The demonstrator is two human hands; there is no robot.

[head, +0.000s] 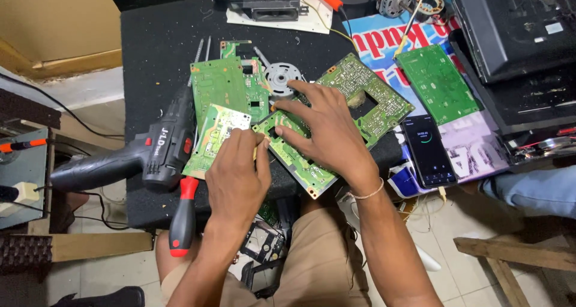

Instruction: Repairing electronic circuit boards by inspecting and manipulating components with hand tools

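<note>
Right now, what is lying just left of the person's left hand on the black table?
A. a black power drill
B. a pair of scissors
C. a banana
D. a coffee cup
A. A black power drill lies on the black table just left of the left hand, beside a screwdriver with a red and black handle.

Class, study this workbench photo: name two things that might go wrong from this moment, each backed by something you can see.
1. The green circuit board under the right hand juts past the black table's edge; pressing could tip it off.
2. The red-handled screwdriver also overhangs that edge, beside the cordless drill; the left hand or forearm might knock it to the floor.
</note>
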